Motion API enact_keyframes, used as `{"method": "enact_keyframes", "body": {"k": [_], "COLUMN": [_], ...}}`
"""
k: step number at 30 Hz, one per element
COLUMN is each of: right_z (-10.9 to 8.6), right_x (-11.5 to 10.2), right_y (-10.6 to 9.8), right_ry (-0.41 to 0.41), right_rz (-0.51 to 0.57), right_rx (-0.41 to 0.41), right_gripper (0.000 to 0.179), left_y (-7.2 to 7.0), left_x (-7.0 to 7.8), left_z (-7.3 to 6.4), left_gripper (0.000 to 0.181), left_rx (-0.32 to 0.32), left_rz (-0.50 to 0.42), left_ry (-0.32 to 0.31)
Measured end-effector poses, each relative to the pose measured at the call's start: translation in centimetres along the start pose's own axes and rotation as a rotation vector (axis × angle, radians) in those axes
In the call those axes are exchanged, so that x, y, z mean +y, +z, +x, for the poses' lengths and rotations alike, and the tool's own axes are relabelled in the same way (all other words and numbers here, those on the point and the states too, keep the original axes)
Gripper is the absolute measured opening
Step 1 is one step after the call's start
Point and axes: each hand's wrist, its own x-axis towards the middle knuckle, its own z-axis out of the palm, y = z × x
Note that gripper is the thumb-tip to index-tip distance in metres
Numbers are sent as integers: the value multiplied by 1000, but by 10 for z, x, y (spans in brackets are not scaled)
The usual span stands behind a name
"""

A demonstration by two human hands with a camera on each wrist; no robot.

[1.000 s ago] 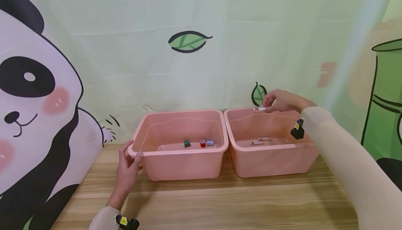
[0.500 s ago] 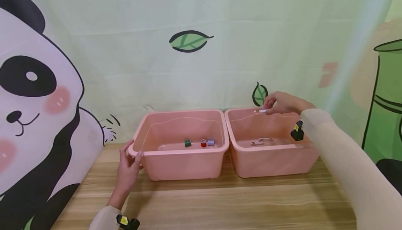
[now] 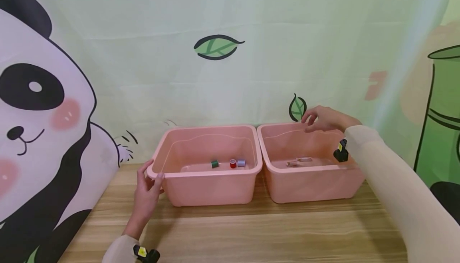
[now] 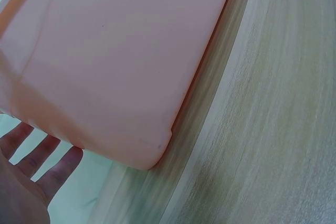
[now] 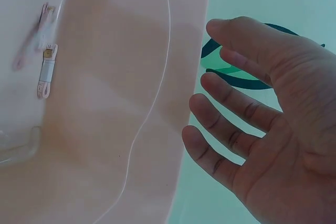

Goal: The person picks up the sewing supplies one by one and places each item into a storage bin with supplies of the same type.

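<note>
My left hand (image 3: 146,195) grips the near left corner of the left pink bin (image 3: 212,191), its thumb on the front of the rim. In the left wrist view its fingers (image 4: 62,172) lie against the bin's outside. My right hand (image 3: 328,118) hovers over the back of the right pink bin (image 3: 312,185), fingers loosely bent and apart, holding nothing. Folded tape measures (image 3: 304,159) lie on that bin's floor. In the right wrist view one banded tape measure (image 5: 47,72) shows a metal end; another beside it is blurred.
Green (image 3: 215,164), red (image 3: 232,163) and lilac (image 3: 241,163) thread spools lie in the left bin. Both bins stand side by side on a wood-grain table (image 3: 258,235), with a printed panda curtain (image 3: 143,67) behind them.
My right hand has let go of a folded tape measure, which has dropped into the right bin near the others. My left hand has stayed at the left bin's corner.
</note>
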Motion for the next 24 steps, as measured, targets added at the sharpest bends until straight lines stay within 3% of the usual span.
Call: {"method": "enact_keyframes", "body": {"k": [9,24], "right_z": [-4,-4], "right_x": [0,-8], "right_y": [3,6], "right_ry": [-4,-17], "right_rz": [-18,-62], "right_rx": [1,-10], "right_gripper": [50,51], "left_y": [0,1], "left_x": [1,4], "left_z": [-1,0], "left_gripper": [60,62], "left_rx": [-7,-20], "left_rz": [-19,0], "left_ry": [3,8]}}
